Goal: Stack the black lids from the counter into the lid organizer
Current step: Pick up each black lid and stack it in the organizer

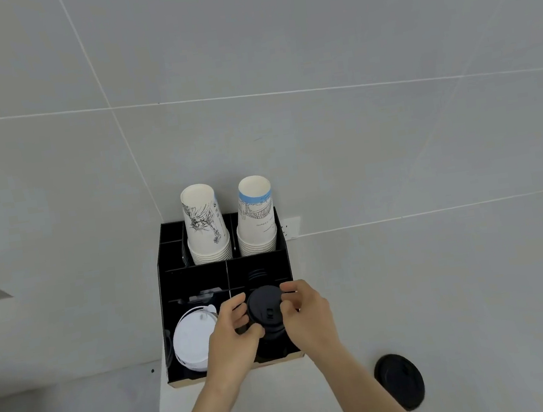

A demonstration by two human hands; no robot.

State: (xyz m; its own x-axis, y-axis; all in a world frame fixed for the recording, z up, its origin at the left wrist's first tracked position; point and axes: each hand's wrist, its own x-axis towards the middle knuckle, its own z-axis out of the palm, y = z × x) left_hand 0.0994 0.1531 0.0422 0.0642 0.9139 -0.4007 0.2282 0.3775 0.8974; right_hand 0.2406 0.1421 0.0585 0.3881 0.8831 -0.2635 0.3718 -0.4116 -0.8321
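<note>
Soft, even, shadowless light washes the pale grey tiled wall (311, 45). Tile seams bow from wide-angle distortion. Below the wall, the black compartmented plastic organizer (170, 323) looks underexposed, perhaps slightly soft.

A black lid (265, 311) sits over the lid organizer's (224, 274) front-right compartment; another black lid (399, 382), perhaps several, lies on the counter.

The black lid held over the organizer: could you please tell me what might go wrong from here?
1. Both hands, left hand and right hand, pinch the black lid only at its rim; it might slip or land tilted in the organizer.
2. The left hand is close to the white lids and could knock them.
3. Another lid on the counter could be overlooked.
</note>
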